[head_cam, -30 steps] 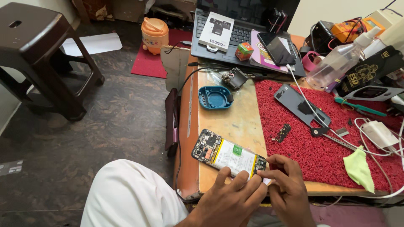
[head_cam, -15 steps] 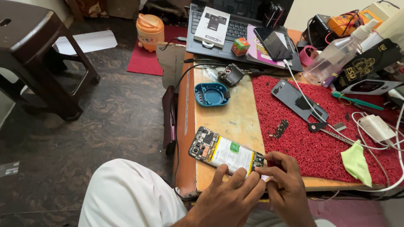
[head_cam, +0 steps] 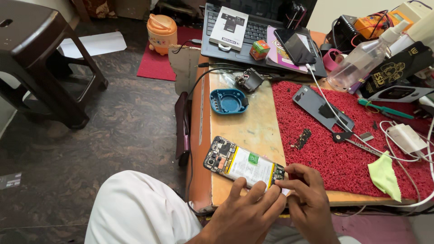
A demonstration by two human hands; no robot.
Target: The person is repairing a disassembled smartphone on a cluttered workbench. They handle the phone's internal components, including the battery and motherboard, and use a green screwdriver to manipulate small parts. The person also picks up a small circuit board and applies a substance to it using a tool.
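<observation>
An opened phone (head_cam: 239, 162) with its back off lies near the front edge of the low wooden table (head_cam: 253, 122), showing its circuit board and white battery. My left hand (head_cam: 246, 212) rests on the phone's near edge, fingers spread over the battery end. My right hand (head_cam: 305, 199) pinches at the phone's lower right end with thumb and fingertips; whether it holds a small part is hidden. Beyond lies a red bristle mat (head_cam: 339, 140) with a grey phone back cover (head_cam: 321, 106), a small circuit strip (head_cam: 302, 138) and tweezers (head_cam: 361, 144).
A blue plastic case (head_cam: 228, 100), a laptop (head_cam: 257, 34) with a box and a phone on it, a spray bottle (head_cam: 361, 56), a green cloth (head_cam: 384, 176) and white cables crowd the table. A dark stool (head_cam: 40, 54) and an orange jar (head_cam: 162, 32) are on the floor.
Both hands stay at the phone's lower end; fingers have shifted slightly. The view has tilted a little, so the table appears lower in frame.
</observation>
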